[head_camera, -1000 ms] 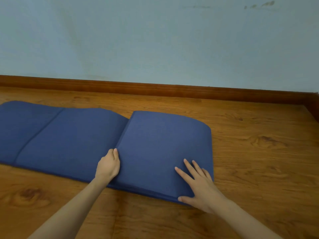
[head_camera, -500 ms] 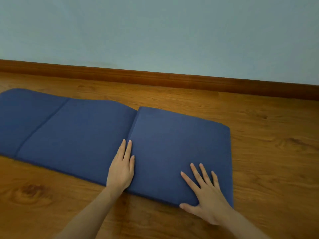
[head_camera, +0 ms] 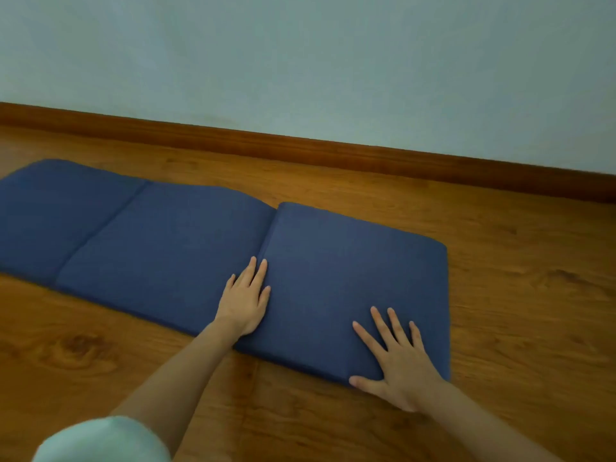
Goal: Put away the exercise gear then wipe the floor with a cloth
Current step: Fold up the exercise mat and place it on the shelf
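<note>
Where the wooden floor (head_camera: 500,295) meets the pale blue-grey wall (head_camera: 300,61), a brown skirting board (head_camera: 300,143) runs across the view, and in front of it lies a dark blue folding exercise mat (head_camera: 166,235). The mat stretches from the left edge of the picture to right of centre, flat on the floor and well apart from the skirting board. Two creases show in it: one near the left end, and one just left of centre where the right-hand section (head_camera: 350,271) sits thicker and higher than the rest, its layers stacked on one another with a rounded outer edge on the right.

The left hand (head_camera: 245,300) lies palm down on the mat right at this second crease, its fingers (head_camera: 255,273) straight, pressed close together and pointing away from the person, their tips touching the raised edge of the stacked section. The right hand (head_camera: 396,365) rests palm down on the near right corner of that stacked section, with its fingers (head_camera: 393,328) spread apart on the blue fabric and the thumb stretched out to the left along the near edge of the mat. Neither hand grips anything; both lie flat. Both forearms are bare and reach in from the bottom of the picture across the floor. At the bottom left corner a blurred piece of light mint-green cloth (head_camera: 103,441) shows, close to the camera; whether it is a sleeve or something else I cannot tell.
</note>
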### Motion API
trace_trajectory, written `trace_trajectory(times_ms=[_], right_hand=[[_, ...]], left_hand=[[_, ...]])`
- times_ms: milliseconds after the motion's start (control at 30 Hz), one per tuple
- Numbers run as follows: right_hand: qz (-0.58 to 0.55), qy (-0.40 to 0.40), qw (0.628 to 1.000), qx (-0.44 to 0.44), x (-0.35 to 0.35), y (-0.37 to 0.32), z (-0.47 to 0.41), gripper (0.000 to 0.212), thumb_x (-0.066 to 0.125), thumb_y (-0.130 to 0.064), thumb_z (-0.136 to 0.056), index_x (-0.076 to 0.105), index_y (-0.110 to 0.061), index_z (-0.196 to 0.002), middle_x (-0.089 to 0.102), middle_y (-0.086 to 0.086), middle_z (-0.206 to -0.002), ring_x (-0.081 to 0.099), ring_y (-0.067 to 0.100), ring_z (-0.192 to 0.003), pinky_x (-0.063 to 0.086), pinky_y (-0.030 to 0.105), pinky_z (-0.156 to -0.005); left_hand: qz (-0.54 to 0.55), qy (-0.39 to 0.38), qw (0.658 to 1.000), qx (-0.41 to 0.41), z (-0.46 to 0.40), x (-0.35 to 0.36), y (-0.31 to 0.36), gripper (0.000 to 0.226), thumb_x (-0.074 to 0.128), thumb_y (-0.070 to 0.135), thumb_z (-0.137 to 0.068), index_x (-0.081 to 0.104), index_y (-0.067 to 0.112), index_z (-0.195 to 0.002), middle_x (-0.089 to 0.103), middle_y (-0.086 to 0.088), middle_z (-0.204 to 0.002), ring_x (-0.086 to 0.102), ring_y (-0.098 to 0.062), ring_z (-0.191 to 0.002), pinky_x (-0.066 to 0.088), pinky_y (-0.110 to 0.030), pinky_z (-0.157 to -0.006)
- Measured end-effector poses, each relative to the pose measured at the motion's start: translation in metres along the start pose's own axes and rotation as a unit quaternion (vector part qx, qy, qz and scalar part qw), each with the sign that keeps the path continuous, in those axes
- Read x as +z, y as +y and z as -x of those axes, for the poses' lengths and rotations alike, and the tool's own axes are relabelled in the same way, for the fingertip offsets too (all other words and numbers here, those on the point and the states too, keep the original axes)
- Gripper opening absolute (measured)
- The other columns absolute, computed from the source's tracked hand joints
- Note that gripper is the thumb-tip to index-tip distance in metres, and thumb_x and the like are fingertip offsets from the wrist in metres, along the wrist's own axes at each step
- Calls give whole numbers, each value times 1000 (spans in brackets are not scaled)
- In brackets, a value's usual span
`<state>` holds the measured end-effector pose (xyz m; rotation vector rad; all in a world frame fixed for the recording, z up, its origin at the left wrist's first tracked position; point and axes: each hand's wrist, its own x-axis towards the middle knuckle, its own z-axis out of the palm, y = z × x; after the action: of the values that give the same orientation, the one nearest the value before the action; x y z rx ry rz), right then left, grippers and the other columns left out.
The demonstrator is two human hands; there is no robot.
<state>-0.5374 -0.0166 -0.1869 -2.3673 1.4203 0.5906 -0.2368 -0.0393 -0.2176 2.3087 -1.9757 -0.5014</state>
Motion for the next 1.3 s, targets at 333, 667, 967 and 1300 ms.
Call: trace_trajectory(times_ms=[333, 667, 967, 1300], right_hand=[[-54, 11, 996, -71, -43, -66, 4, 98, 51, -42, -87, -25, -17, -144, -37, 5, -148, -30, 30, -139, -11, 45, -116], [-6, 136, 988, -70, -40, -179, -36, 108, 86, -48, -45, 46, -5, -136, 45, 28, -138, 44, 44, -127, 38, 58, -97], [40, 69, 994, -73, -20, -185, -59, 108, 54, -56, -85, -34, -14, -131, -19, 28, -151, -15, 43, -141, -2, 58, -112], [93, 132, 986, -29, 1, -199, -88, 88, 84, -32, -62, 37, -4, -131, 56, 36, -118, 58, 49, -107, 50, 57, -81]], left_hand=[[261, 114, 958, -40, 53, -33, -42, 46, 42, 8, -97, 34, 7, -142, 35, -7, -148, 32, -15, -135, 18, -15, -107], [123, -31, 992, -7, 75, -28, -91, 85, 65, 12, -77, 16, 16, -147, 7, -10, -156, 6, -28, -145, 11, -28, -114], [-7, -21, 999, -34, 65, -8, -85, 107, 69, 50, -72, -5, 32, -147, -9, -1, -157, -7, -22, -145, 7, -37, -115], [-195, -40, 980, -3, 65, -6, -80, 89, 37, 61, -86, -11, 17, -148, -3, -10, -158, 1, -25, -145, 14, -35, -115]])
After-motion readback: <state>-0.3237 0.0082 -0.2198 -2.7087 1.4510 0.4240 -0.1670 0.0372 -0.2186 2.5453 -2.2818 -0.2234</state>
